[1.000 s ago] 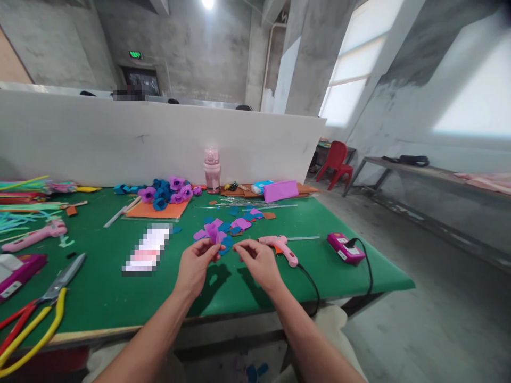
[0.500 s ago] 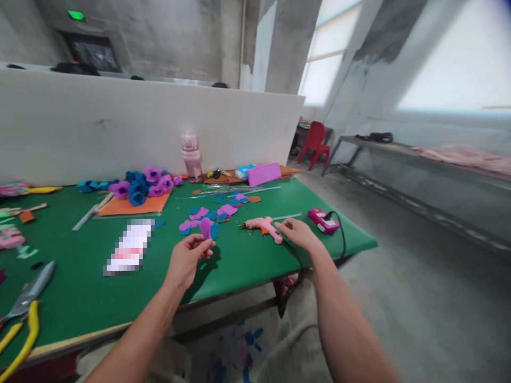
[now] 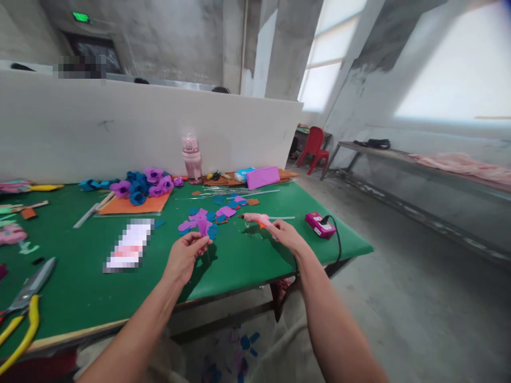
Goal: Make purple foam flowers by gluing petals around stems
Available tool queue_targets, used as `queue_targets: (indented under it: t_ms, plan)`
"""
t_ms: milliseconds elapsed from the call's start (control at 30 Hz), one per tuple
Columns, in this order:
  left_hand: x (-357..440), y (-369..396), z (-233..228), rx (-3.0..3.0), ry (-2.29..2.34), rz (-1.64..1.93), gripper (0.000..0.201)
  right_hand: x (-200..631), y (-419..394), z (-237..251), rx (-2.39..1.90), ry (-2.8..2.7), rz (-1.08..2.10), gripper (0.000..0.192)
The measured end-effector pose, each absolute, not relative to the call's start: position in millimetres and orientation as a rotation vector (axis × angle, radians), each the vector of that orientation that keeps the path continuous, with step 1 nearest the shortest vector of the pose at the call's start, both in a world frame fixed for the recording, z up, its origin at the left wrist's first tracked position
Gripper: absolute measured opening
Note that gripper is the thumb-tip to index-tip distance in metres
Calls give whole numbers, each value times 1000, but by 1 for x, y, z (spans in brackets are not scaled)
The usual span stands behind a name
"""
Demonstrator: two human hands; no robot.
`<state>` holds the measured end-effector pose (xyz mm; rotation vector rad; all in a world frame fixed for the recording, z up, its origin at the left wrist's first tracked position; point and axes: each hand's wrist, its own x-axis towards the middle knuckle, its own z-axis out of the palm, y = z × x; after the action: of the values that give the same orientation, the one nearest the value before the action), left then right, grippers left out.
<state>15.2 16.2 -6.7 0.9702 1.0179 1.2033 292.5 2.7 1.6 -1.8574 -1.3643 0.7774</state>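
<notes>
My left hand [image 3: 186,255] pinches a purple paper flower [image 3: 203,226] between thumb and fingers, held above the green table [image 3: 235,266]. My right hand [image 3: 285,234] is closed around the handle of a pink hot glue gun [image 3: 257,217], whose nozzle points left. A clear glue stick [image 3: 282,217] sticks out of the gun's back. Just beyond the left hand lie loose purple and blue petals [image 3: 225,211]. The gun's cord runs down past the table edge, partly hidden by my right arm.
A magenta power box [image 3: 320,225] with a plugged-in cord stands near the right edge. Finished purple and blue flowers [image 3: 138,189] rest on an orange sheet [image 3: 133,206]. Behind stand a pink bottle [image 3: 192,159] and a white partition [image 3: 139,127]. Yellow-handled shears [image 3: 32,298] lie at left.
My right hand has moved left from beside the glue gun and taken hold of its handle, tilting it slightly. My left hand has stayed nearly in place with the flower.
</notes>
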Motion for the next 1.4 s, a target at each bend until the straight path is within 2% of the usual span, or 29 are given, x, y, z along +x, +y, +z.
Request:
queue_targets:
  t_ms: [100, 267, 367, 500, 633, 833, 1033, 1400]
  plan:
    - [11, 21, -6, 992, 1022, 1303, 31, 275, -6, 13, -1310, -1034, 1162, 25]
    - [9, 23, -6, 978, 1026, 1379, 31, 239, -15, 28, -653, -668, 1743, 29]
    - [10, 21, -6, 1001, 1045, 1390, 30, 221, -18, 30, -503, -639, 1848, 26]
    - [9, 19, -5, 1041, 1128, 1412, 29, 207, -20, 32, -563, -836, 1618, 28]
    - [7, 20, -5, 1049, 1181, 1449, 30, 199, -22, 34, -809, -1126, 1250, 29]
    - [6, 20, -4, 1125, 1258, 1485, 27, 189, -33, 34, -1107, -1550, 882, 36]
    - [9, 18, -3, 1167, 1290, 1465, 23, 186, -40, 35, -1234, -1797, 570, 32]
    - [10, 18, -2, 1055, 1190, 1459, 28, 189, -38, 27, -1271, -1902, 381, 31]
